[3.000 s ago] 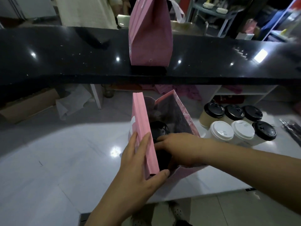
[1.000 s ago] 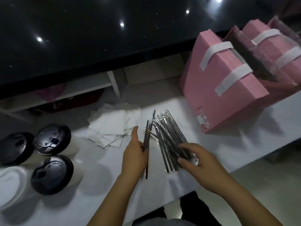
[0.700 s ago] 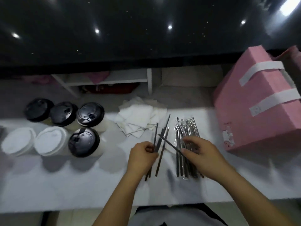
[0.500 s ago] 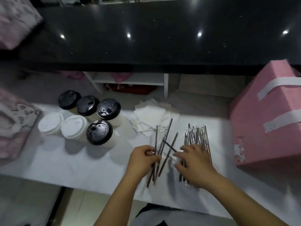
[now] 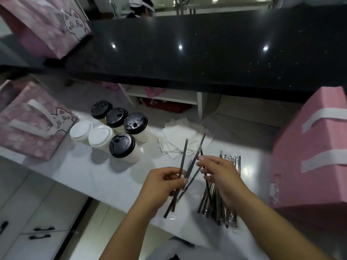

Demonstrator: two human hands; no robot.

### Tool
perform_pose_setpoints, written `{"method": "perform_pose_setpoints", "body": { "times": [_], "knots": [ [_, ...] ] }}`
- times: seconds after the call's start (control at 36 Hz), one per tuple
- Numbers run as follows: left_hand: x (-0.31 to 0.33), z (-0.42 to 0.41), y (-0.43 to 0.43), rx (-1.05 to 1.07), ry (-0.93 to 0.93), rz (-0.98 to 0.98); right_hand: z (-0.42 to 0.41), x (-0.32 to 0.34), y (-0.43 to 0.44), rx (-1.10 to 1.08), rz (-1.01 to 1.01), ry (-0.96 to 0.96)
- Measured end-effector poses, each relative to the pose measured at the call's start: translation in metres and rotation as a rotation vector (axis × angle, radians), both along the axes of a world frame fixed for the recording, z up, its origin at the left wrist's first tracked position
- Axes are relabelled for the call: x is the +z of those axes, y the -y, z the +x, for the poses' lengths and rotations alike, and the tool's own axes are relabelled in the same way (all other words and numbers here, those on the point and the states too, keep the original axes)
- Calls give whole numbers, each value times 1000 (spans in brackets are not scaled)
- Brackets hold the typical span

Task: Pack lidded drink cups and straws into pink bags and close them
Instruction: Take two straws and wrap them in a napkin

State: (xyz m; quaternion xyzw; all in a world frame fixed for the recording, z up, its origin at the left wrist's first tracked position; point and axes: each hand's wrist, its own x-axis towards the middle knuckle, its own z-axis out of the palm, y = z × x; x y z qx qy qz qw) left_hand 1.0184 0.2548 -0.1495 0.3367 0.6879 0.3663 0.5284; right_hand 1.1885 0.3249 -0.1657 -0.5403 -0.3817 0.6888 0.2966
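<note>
A black counter (image 5: 206, 53) is spanning the top of the view, and its far edge is running out of sight on both sides. Below it a white work surface (image 5: 90, 171) is carrying everything else. A stack of flat pink bags (image 5: 311, 156) with white handles is lying at the right, cut off by the frame edge, so their number is not showing. Another pink bag with a cat print (image 5: 33, 128) is standing at the left end of the white surface, partly blurred. A third pink bag (image 5: 43, 25) is sitting on the black counter at the upper left, with its top out of frame.

Six lidded cups (image 5: 122, 145) are standing together beside the left bag, four with black lids and two with white. The cup bodies are mostly hiding under their lids. Loose white napkins (image 5: 176, 141) are lying just to the right of the cups.

A pile of wrapped straws (image 5: 224, 207) is lying on the surface under the right forearm, partly covered by it.

The left hand (image 5: 161, 186) is gripping a few straws (image 5: 184, 154) in curled fingers, fanned upward above the surface. Their exact count is hard to make out. The right hand (image 5: 219, 175) is pinching the upper end of one more straw (image 5: 201, 153) between thumb and fingertips, just beside the fan.
</note>
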Motion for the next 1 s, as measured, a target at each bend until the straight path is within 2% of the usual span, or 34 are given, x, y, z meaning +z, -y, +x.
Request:
{"method": "perform_pose_setpoints", "body": {
  "times": [0.22,0.28,0.33,0.39,0.44,0.47,0.53,0.56,0.58,0.61,0.64,0.69,0.72,0.75,0.89,1.0],
  "knots": [
    [0,16,-6,-35,76,-66,7,-5,-11,-4,-260,-196],
    [-1,18,-6,-44,85,-82,9,-7,-11,-21,-258,-218],
    [-2,16,-7,-10,92,-77,12,-11,-10,-49,-206,-155],
    [-4,12,-7,48,103,-67,17,-15,-8,-77,-139,-24],
    [-5,7,-8,90,116,-55,23,-21,-5,-18,-54,136],
    [-6,5,-8,100,125,-50,25,-21,-3,74,2,261],
    [-6,3,-10,112,146,-35,31,-22,2,301,177,682],
    [-7,4,-11,112,151,-22,33,-20,5,336,278,848],
    [-7,5,-13,104,147,-8,33,-16,6,292,356,876],
    [-6,6,-14,89,139,7,32,-11,6,222,377,777],
    [-6,9,-15,63,136,23,30,-5,4,132,317,543],
    [-4,14,-18,-8,149,50,21,10,1,85,71,26],
    [-3,16,-19,-41,160,57,17,16,-1,102,-12,-119],
    [-3,17,-21,-66,168,58,14,19,-2,105,-51,-183],
    [1,14,-27,-133,178,49,6,21,-3,-21,-59,-136],
    [0,9,-29,-192,171,11,7,19,-1,-76,-80,-169]
  ]
}}
